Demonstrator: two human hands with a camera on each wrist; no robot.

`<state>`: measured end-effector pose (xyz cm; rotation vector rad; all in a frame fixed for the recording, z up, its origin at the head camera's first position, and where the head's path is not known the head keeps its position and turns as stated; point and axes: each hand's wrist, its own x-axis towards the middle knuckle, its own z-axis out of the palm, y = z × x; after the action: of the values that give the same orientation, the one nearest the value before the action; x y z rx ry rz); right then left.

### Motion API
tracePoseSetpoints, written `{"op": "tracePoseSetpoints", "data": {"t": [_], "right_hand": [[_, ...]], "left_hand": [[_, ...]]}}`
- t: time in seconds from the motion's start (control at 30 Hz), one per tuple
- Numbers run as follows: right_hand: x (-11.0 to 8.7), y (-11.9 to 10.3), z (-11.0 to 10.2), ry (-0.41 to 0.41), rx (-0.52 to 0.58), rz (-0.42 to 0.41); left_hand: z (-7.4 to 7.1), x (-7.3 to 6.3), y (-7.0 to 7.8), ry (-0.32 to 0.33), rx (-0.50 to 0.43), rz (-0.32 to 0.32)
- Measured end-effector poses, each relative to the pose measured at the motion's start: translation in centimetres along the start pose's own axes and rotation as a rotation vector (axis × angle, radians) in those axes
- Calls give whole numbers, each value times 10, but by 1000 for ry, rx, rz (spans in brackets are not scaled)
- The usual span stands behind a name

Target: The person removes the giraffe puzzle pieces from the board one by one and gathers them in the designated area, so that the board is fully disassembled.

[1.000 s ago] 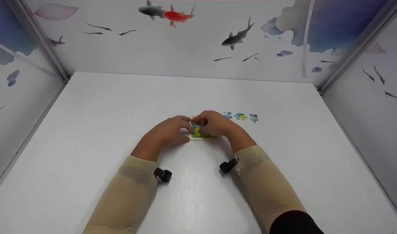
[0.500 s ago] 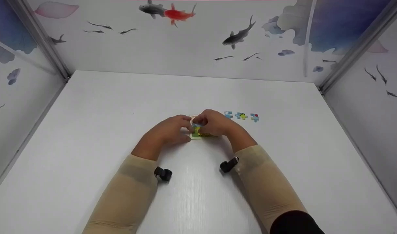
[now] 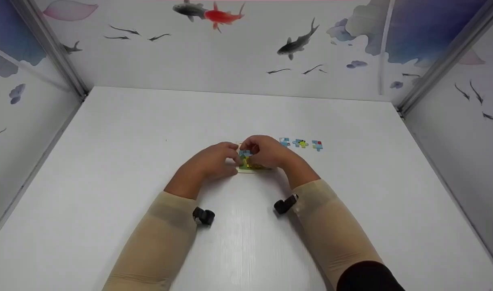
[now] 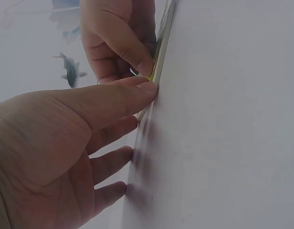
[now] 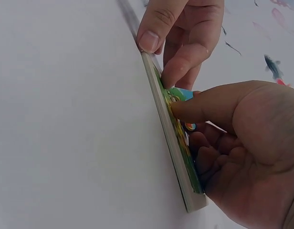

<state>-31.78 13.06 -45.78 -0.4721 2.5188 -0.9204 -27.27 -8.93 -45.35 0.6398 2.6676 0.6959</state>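
Note:
A small jigsaw puzzle board (image 3: 252,171) with a pale rim and green, yellow and blue picture lies under both hands in the head view. My left hand (image 3: 216,161) holds its left side, thumb at the near corner and a fingertip bent over the picture. The other left fingers reach down to the table in the left wrist view. My right hand (image 3: 266,151) is over the board, its thumb and fingers pinching a puzzle piece (image 5: 184,93) with blue on it, tilted against the board in the right wrist view. The right fingers partly hide the piece and much of the picture.
Three loose puzzle pieces lie in a row to the right beyond the right hand: a blue one (image 3: 285,142), a yellow and blue one (image 3: 300,143), and one with a red dot (image 3: 317,145). The white table (image 3: 149,117) is bordered by fish-patterned walls (image 3: 246,52).
My right fingertips have shifted slightly over the board, and more of the blue picture shows between the hands. The left hand keeps its place on the board.

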Motion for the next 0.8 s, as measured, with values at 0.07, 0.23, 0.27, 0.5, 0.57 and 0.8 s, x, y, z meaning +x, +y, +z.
{"op": "tracePoseSetpoints", "data": {"t": [0.07, 0.23, 0.27, 0.5, 0.57, 0.8], "right_hand": [[1, 3, -1, 16, 13, -10], [3, 8, -4, 43, 49, -5], [3, 9, -4, 46, 61, 1], [1, 9, -9, 63, 126, 37], [-1, 8, -12, 72, 136, 41], [-8, 14, -28, 96, 179, 45]], "left_hand": [[-1, -1, 1, -4, -2, -5], [0, -1, 2, -4, -4, -30], [0, -1, 2, -4, -4, -34], [0, 0, 2, -8, -7, -59], [0, 0, 2, -7, -13, -65], [1, 0, 3, -11, -19, -76]]}}
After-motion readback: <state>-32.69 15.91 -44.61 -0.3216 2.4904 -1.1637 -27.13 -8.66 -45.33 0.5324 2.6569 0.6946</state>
